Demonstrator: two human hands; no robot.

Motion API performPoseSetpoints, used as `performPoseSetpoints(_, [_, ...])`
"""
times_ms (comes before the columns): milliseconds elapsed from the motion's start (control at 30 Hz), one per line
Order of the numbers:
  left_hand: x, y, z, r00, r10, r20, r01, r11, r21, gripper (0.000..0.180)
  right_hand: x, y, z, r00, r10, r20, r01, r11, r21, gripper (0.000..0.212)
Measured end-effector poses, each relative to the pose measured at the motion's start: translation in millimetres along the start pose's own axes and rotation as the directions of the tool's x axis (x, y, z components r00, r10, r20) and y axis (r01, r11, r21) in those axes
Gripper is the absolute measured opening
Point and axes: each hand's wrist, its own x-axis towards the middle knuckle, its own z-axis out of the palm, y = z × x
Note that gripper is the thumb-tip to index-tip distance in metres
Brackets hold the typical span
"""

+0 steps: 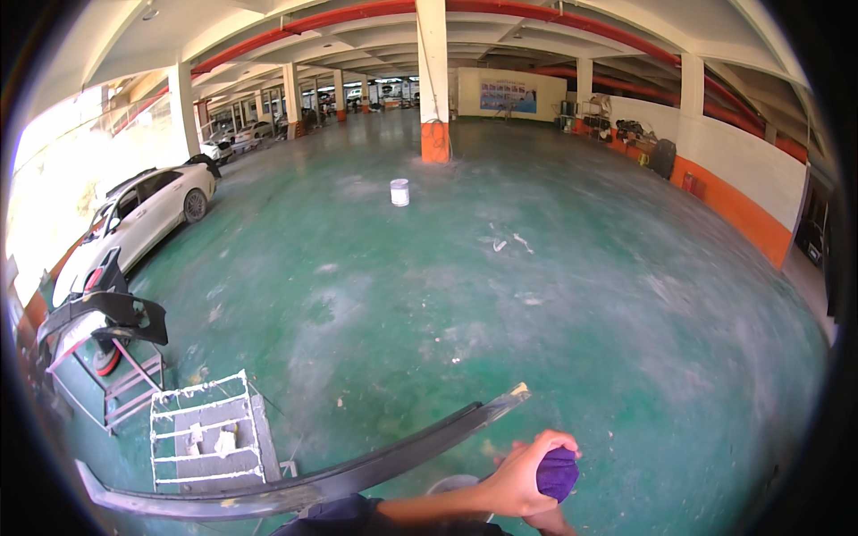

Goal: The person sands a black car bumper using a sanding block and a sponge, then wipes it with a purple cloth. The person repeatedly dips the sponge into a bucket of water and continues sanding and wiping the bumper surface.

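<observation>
At the lower right, my left hand (520, 480) is closed around a bunched purple cloth (558, 475), its fingers curled over the top. Just below it is my right hand (547, 521), close against the cloth's underside; its fingers are mostly hidden, so its grip does not show. Left of the hands, a long, curved dark car trim piece (384, 460) runs across the lower view, with a pale, worn patch at its far end. The rim of a round, light-coloured container (454, 483) shows partly behind my left forearm.
A white-wrapped metal rack (198, 420) stands at lower left. Beyond it, a dark bumper (107, 308) rests on a metal stand (134, 389), near a white car (143, 219). A white bucket (399, 192) stands on the green floor before an orange-based pillar (434, 134).
</observation>
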Motion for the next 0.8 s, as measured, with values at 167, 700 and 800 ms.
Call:
performPoseSetpoints(167, [8.6, 1.6, -8.9, 0.996, 0.02, 0.083, -0.032, 0.988, 0.149, 0.099, 12.9, 13.9, 3.6, 0.988, -0.142, 0.056, 0.152, 0.951, -0.27, 0.04])
performPoseSetpoints(700, [-87.3, -116.3, 17.2, 0.746, -0.302, 0.594, 0.65, 0.138, -0.747, 0.062, 86.4, -31.2, -52.4, 0.222, -0.898, 0.38, 0.795, -0.059, -0.603, 0.022])
performPoseSetpoints(800, [-52.8, -97.1, 1.1, 0.729, -0.482, 0.486, 0.665, 0.668, -0.335, 0.037, 89.5, -20.3, -56.0, 0.298, -0.795, 0.529, 0.787, -0.109, -0.607, 0.019])
